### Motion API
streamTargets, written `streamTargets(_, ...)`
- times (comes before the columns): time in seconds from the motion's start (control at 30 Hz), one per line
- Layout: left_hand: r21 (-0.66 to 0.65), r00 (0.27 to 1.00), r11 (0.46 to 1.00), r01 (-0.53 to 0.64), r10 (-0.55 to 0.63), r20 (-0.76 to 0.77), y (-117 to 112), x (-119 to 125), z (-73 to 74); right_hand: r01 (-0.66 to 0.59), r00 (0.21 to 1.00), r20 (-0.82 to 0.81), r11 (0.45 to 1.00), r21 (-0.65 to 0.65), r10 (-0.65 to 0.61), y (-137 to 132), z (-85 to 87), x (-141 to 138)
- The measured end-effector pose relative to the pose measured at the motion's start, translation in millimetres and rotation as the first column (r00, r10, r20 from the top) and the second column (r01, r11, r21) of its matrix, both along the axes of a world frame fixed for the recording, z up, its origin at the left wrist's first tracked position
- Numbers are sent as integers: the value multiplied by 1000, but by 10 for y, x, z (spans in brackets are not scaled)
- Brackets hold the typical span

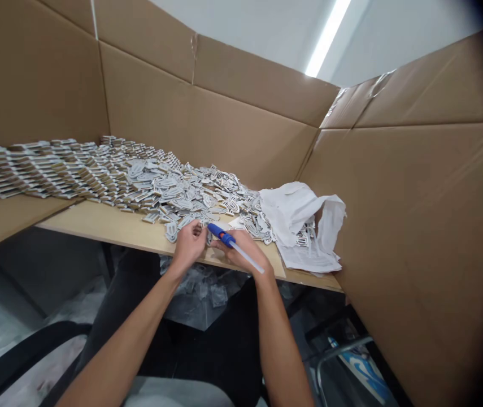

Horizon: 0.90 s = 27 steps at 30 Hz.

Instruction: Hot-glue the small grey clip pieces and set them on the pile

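At the wooden tabletop's near edge, the right hand grips a slim blue-and-white pen-like tool, apparently for control. The left hand curls narrowly, its hold unclear; flat grey pieces lie beyond, presumably within reach.

Tall cardboard walls stand around the desk. A bright light strip crosses the pale ceiling. A blue-and-white object shows low at the right.
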<state>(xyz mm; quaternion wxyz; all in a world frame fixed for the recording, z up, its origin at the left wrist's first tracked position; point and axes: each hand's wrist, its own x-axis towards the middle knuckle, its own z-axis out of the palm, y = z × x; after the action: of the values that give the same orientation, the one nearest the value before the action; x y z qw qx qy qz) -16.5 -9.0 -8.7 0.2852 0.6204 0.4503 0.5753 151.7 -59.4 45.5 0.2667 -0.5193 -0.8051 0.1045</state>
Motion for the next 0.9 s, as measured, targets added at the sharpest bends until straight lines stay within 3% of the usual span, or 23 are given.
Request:
streamTargets(0.13, 11, 1000, 1000, 3, -2, -23, 36, -15, -27, -18, 1000, 8, 1000, 23, 18, 15, 5, -49)
streamTargets(0.23, 13, 999, 1000, -23, 24, -40, 47, -29, -37, 77, 996, -56, 976, 201, -67, 35, 25, -59)
streamTargets(0.33, 75, 989, 992, -103, 110, -97, 117, -73, 78, 143, 977, -201, 930, 340, -77, 37, 67, -6)
streamTargets(0.47, 184, 940, 969, -163, 209, -271, 509, -173, 541, 130, 965, -259, 929, 346, -39, 7, 134, 149)
streamTargets(0.6, 83, 857, 942, -325, 330, -396, 1130, -249, 1086, 168, 963, -257, 922, 349, -78, -5, 165, 266)
streamTargets(0.7, 49, 769, 893, -447, 412, -489, 1337, -286, 1280, 178, 970, -220, 925, 337, -106, 20, 152, 314)
streamTargets(0.8, 197, 713, 891, -410, 447, -540, 1101, -345, 1188, 219, 967, -200, 924, 314, -161, 74, 102, 356)
streamTargets(0.83, 243, 697, 902, -358, 431, -573, 938, -378, 1098, 240, 964, -189, 923, 300, -189, 97, 75, 362)
streamTargets(0.9, 209, 636, 928, -309, 365, -679, 554, -469, 858, 283, 956, -146, 927, 247, -253, 147, 1, 343)
